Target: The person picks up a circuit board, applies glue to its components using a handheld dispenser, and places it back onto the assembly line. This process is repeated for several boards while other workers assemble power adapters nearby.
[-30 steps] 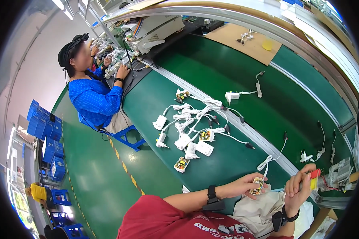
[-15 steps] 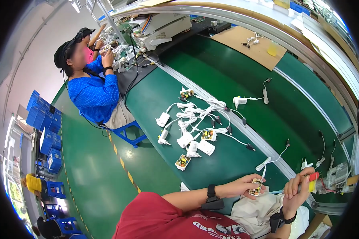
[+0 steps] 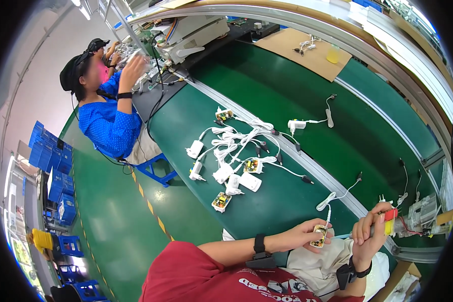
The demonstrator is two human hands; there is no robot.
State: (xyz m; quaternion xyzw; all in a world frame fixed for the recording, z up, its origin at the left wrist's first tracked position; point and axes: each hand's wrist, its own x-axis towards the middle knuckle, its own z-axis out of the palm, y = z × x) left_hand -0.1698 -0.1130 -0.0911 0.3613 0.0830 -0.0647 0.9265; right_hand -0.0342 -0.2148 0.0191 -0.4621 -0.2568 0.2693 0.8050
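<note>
My left hand (image 3: 303,235) grips an opened white power adapter (image 3: 318,235), its small circuit board with yellow and dark parts facing up. From its upper end a white cord (image 3: 327,202) runs to a bundled loop on the bench. To its right, my right hand (image 3: 370,232) is wrapped round a red and yellow handheld tool (image 3: 389,221). A thin pale rod (image 3: 345,235) extends from that fist toward the adapter; whether it touches is unclear. Ahead and left lies a pile of white adapters (image 3: 223,173) with tangled cords, some opened, including one near the bench edge (image 3: 221,202).
A metal rail (image 3: 267,138) divides the green bench from a darker green belt, where another adapter (image 3: 296,125) lies. Behind are a cardboard sheet (image 3: 287,45) and pale equipment (image 3: 199,38). A co-worker in blue (image 3: 105,126) sits at the left.
The view has shifted slightly, so the bench things appear further left. The co-worker in blue has raised a hand. My hands keep their holds on the adapter and the tool.
</note>
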